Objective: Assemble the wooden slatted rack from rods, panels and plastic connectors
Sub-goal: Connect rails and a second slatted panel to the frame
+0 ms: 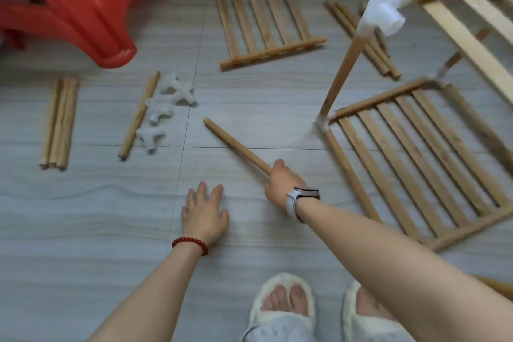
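Observation:
My right hand (279, 182) grips the near end of a wooden rod (236, 145) that points up-left just above the tiled floor. My left hand (205, 211) hovers flat over the floor with fingers spread, holding nothing. The partly built rack (422, 147) stands at the right: a slatted panel on the floor, an upright rod (342, 69) rising to a white plastic connector (384, 10), and a second panel tilted above. A loose slatted panel (263, 15) lies at top centre. Several white connectors (163, 114) lie left of centre beside a single rod (138, 119).
A red plastic stool (75, 5) stands at the top left. A bundle of rods (59, 123) lies at the far left, another bundle (363, 39) behind the rack. My feet in white slippers (283, 302) are at the bottom edge.

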`<state>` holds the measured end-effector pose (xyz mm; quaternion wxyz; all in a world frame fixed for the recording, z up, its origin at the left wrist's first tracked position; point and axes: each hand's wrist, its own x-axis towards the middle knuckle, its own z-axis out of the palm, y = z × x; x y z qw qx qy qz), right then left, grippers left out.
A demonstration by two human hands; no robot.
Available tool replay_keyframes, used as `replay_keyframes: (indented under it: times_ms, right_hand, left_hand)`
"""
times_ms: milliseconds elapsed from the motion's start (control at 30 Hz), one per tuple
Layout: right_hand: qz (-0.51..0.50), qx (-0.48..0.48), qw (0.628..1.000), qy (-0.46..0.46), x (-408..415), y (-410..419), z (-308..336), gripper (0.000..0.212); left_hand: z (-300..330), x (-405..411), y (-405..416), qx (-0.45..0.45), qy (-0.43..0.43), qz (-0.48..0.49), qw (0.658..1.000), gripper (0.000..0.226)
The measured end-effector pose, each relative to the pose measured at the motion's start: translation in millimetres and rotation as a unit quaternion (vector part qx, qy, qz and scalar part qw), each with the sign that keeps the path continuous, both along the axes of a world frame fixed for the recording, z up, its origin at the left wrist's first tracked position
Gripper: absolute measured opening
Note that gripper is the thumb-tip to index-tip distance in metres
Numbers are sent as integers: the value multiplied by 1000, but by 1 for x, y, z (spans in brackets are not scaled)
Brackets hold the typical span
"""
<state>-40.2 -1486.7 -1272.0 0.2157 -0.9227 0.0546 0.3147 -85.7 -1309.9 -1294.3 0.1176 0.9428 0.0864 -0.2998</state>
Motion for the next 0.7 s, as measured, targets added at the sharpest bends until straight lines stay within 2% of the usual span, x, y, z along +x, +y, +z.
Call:
replay_keyframes:
  times_ms: [67,167,267,367,467,567,633,700]
  right_hand:
    - [10,-19,999,26,5,-16,30,23]
    - [95,-82,992,16,8,-47,89,9]
    - [186,-147,971,12,3,-84,152,13]
    - [217,-188,958,-26,-16,-123,205,18]
    - [203,-227,946,-108,-44,-155,239,18]
    - [165,-296,919,-200,-66,-176,250,17]
    - [100,-320,919,-207,-77,-187,248,21]
    - [55,-309,931,-187,-83,-197,240,22]
  left_hand:
    - [19,5,-6,-42,-38,40,998,52]
    - [58,15,-24,-116,-183,54,975,44]
    - [108,34,-50,-187,-304,1,934,39]
    - [159,61,-85,-211,-375,-82,899,42]
    - [200,90,-125,-168,-400,-197,879,57]
    - [228,120,-166,-105,-386,-304,865,71]
    - [237,134,-190,-69,-351,-359,862,69]
    - [237,141,-205,-55,-322,-372,869,57]
